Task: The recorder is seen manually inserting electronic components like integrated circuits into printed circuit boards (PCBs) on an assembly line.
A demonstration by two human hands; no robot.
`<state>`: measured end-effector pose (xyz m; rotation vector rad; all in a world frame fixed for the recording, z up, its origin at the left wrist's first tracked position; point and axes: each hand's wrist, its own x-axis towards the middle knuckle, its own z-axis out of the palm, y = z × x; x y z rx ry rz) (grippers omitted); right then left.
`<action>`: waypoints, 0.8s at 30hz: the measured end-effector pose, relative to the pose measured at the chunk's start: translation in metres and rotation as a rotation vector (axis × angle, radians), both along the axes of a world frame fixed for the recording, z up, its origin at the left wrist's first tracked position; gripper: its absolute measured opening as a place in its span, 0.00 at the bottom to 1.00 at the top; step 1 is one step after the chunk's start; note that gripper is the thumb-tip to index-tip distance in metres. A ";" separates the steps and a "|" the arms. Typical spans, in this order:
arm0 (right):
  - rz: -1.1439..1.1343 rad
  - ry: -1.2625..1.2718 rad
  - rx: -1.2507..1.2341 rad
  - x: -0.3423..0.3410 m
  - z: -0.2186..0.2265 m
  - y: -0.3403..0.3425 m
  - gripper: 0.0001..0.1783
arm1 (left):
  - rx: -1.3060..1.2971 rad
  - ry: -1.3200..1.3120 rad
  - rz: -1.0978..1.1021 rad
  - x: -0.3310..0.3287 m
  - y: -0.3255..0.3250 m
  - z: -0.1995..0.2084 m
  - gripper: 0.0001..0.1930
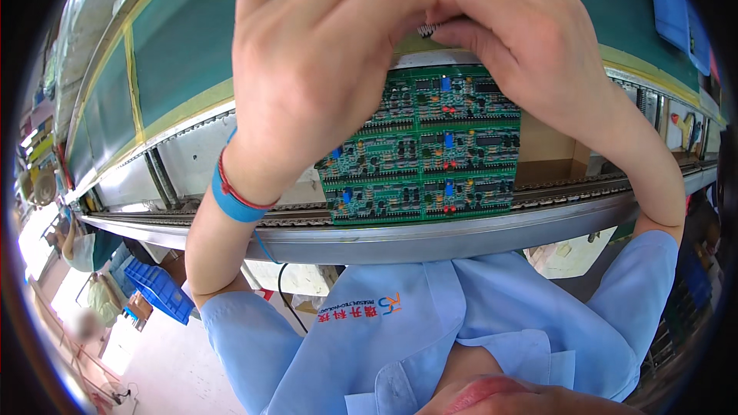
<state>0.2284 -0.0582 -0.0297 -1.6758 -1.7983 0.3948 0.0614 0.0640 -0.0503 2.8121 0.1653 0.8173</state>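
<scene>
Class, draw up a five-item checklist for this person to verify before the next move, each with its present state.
1. Dark pinned part at the fingertips: ok, it shows where the hands meet.
2. Which hand grips it: cannot tell, fingers hide most of it.
3. Its pins straight: cannot tell, too small.
4. Green circuit board panel fully visible: not ok, the left hand covers its upper left.
5. Blue wristband worn: ok, on the left wrist.

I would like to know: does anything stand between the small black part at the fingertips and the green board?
Yes: in this view, the metal rail along the far edge of the board lies between it and the black part. Whether the part is already raised above it, I cannot tell. Nothing else visible intervenes.
</scene>
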 end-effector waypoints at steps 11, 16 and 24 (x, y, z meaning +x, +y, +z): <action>0.053 0.018 0.091 0.006 -0.032 -0.004 0.11 | 0.318 -0.037 0.003 -0.014 -0.016 -0.024 0.18; 0.099 -0.117 0.241 0.021 -0.042 -0.015 0.21 | 0.393 0.030 0.021 -0.012 -0.020 -0.021 0.17; 0.197 -0.238 0.246 0.027 -0.046 -0.012 0.25 | 0.417 0.084 0.036 -0.013 -0.022 -0.019 0.17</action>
